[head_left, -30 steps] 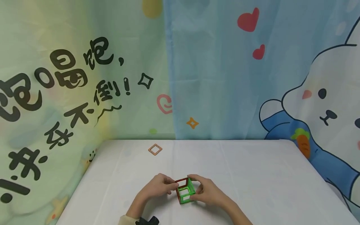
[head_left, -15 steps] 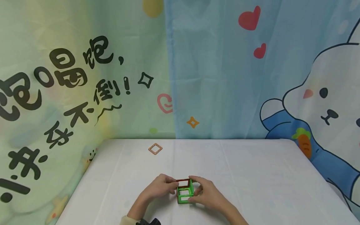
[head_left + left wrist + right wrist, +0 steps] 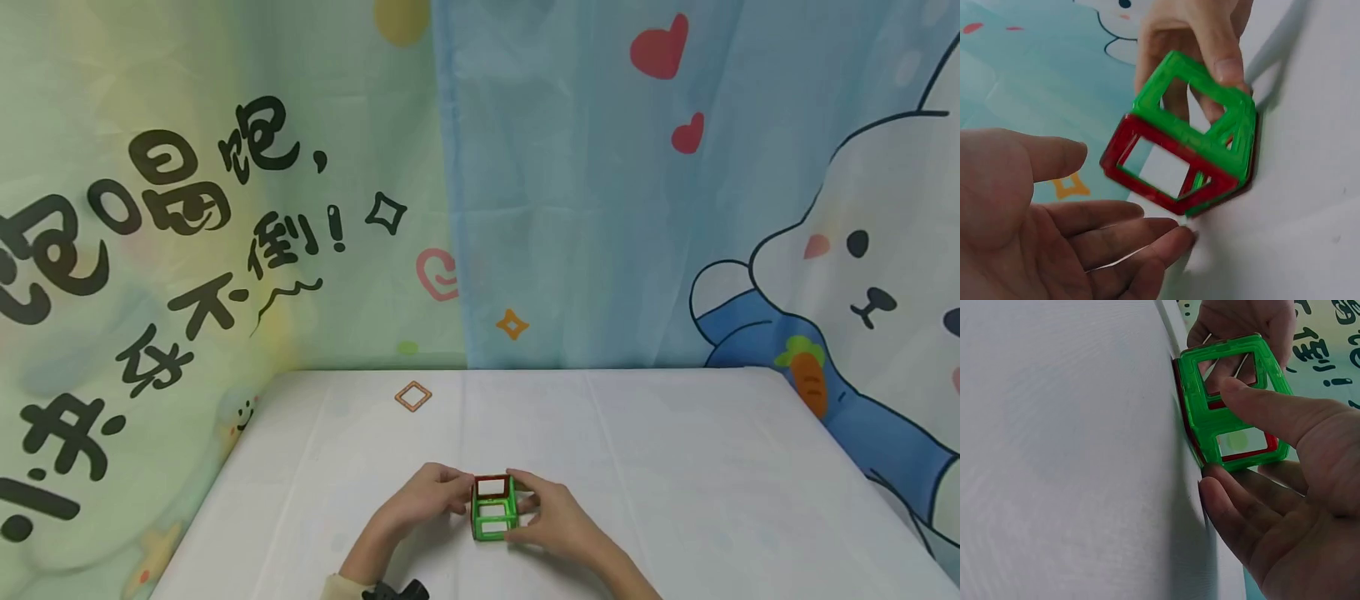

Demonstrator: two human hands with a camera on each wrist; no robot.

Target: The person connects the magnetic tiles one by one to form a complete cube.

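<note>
Near the front of the white table, a box of green and red magnetic tiles (image 3: 494,519) stands between the two hands, its frame sides see-through. My right hand (image 3: 558,517) grips it from the right. In the right wrist view, the thumb (image 3: 1260,403) lies over a green tile and the fingers reach below the box. My left hand (image 3: 423,500) is at the box's left side. Seen from the left wrist, its thumb (image 3: 1060,156) and fingers are spread loosely, with a gap between the thumb and the red tile (image 3: 1166,147).
An orange square tile frame (image 3: 404,404) lies flat toward the back of the table (image 3: 675,467). A printed curtain (image 3: 562,208) with lettering, hearts and a white cartoon animal hangs behind. A black band (image 3: 397,592) sits on the left wrist.
The tile box has turned to face straighter forward. My left thumb and fingers have slipped off its upper left edge, while my right hand keeps its hold.
</note>
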